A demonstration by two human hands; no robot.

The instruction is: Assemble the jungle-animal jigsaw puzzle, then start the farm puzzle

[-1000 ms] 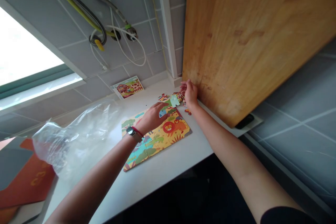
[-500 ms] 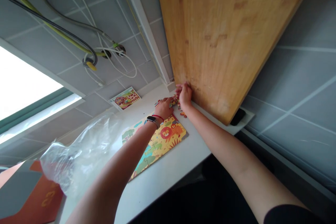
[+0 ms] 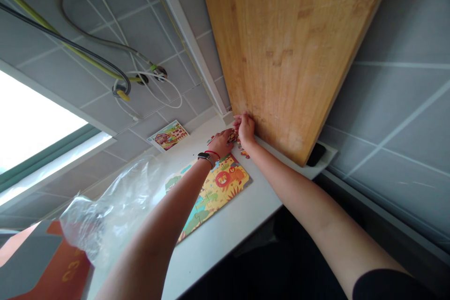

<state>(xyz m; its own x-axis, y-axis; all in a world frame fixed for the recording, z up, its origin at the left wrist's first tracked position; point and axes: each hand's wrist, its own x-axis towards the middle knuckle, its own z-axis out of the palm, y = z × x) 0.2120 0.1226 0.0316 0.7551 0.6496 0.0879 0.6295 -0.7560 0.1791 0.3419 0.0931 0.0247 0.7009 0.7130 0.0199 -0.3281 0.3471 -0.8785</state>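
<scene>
A heap of small jigsaw puzzle pieces (image 3: 232,136) lies on the white tabletop between my hands. My left hand (image 3: 221,142) reaches over its left side, fingers stretched out and touching the pieces; a dark watch band and a red string are on that wrist. On the heap's far right side my right hand (image 3: 246,128) is cupped, fingers bent inward beside the wooden board. Loose pieces (image 3: 243,152) lie below my right wrist. Nearer to me is a jigsaw puzzle (image 3: 228,183) with lions on yellow ground, partly hidden under my left forearm.
A big wooden board (image 3: 281,56) leans at the right, with a dark object (image 3: 316,154) by its foot. A farm picture card (image 3: 169,136) stands near the tiled wall. Clear plastic wrapping (image 3: 112,211) and an orange-and-grey box (image 3: 59,267) are at left. Cables (image 3: 147,75) hang above.
Both hands stay at the heap with only slight shifts of the fingers. The pieces look drawn a little closer together between them. The camera view has turned slightly.
</scene>
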